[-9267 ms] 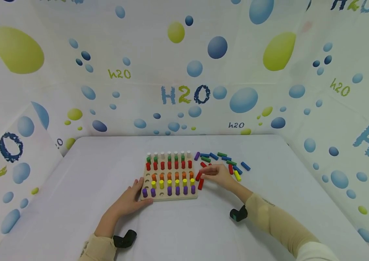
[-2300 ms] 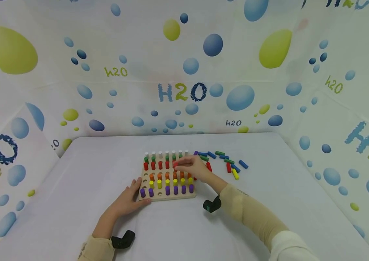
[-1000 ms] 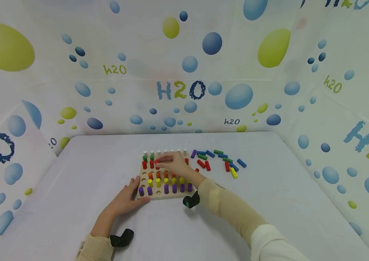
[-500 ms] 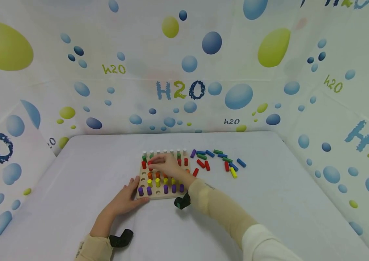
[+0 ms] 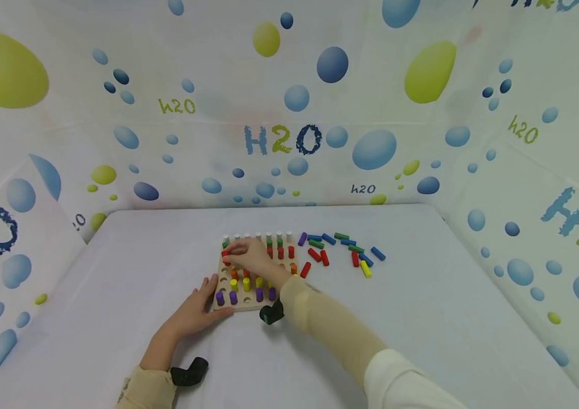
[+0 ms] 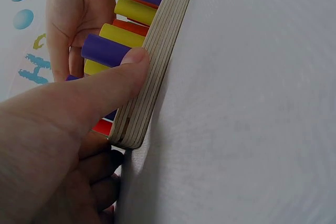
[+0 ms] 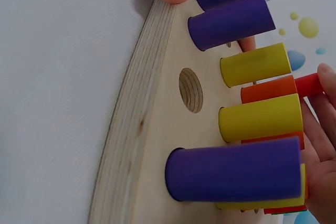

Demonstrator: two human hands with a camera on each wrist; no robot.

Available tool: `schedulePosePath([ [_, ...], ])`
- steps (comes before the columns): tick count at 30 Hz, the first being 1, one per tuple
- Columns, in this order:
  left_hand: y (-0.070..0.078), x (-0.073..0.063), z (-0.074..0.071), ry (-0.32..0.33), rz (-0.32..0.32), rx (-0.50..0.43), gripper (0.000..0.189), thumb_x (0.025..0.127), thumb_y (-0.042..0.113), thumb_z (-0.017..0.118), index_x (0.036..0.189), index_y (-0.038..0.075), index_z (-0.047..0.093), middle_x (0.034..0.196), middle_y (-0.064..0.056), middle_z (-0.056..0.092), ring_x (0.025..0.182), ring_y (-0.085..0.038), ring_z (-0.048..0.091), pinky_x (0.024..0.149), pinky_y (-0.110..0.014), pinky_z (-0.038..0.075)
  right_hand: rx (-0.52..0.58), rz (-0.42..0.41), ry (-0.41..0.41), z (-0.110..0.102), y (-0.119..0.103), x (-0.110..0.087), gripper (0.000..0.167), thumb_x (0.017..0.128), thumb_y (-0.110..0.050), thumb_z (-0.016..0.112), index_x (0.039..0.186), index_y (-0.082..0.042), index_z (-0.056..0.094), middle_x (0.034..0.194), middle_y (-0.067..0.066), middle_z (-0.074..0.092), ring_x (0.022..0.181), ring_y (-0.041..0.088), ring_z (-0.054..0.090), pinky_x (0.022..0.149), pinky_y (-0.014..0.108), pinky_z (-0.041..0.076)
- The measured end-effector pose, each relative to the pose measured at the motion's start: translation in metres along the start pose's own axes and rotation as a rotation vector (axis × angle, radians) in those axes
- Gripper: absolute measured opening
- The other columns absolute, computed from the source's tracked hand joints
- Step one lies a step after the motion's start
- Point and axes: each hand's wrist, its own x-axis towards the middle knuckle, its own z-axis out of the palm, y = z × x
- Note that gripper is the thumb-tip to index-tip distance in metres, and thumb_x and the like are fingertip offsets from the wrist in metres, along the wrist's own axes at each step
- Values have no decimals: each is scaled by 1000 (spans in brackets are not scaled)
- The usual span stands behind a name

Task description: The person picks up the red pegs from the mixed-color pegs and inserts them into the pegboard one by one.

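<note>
A wooden pegboard [image 5: 240, 307] holds upright pegs in rows of white, green, red, orange, yellow and purple. My left hand [image 5: 193, 311] grips its near left corner, the thumb [image 6: 128, 72] pressed on the front edge and the other fingers along the left side. Over the board reaches my right hand [image 5: 252, 258], its thumb and fingertips pinching the leftmost red peg [image 5: 225, 257] of the red row. The right wrist view shows that red peg [image 7: 308, 85] behind an orange one, fingertips at its top. An open hole [image 7: 190, 90] breaks the purple row. The right hand and forearm hide several pegs.
Loose pegs lie right of the board: several blue and green ones, red pegs [image 5: 315, 254], a purple peg [image 5: 302, 239] and a yellow peg [image 5: 366, 268]. White cloth [image 5: 422, 318] covers the table, and a patterned curtain [image 5: 207, 68] stands behind it.
From the loose red pegs at the right, my right hand has moved onto the board and leftward along the red row to its left end. My left hand keeps its grip.
</note>
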Motion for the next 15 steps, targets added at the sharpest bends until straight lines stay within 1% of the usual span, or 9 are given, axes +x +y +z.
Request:
schedulePosePath([
  [5,-1,1,-1,1,13,-8,97,81,51,62,144,-5,13,146,-29,12,135,-42,8,108,-56,6,-12,4,-29,2,-2,3,10,83,-17,69,92,-13,68,88,-4,68,78,8,62,69,21,53],
  [10,1,0,-1,2,8,-7,97,81,50,62,143,-5,13,146,-29,12,134,-43,8,108,-56,6,-52,-25,-66,3,1,7,9,82,-18,69,90,-14,67,87,-5,69,79,5,61,75,21,49],
  [15,0,-1,-2,6,14,-6,97,81,50,62,143,-6,14,146,-29,13,134,-43,9,108,-56,7,-76,-44,-77,4,2,10,9,82,-17,70,90,-13,68,85,-5,70,76,3,61,77,20,47],
])
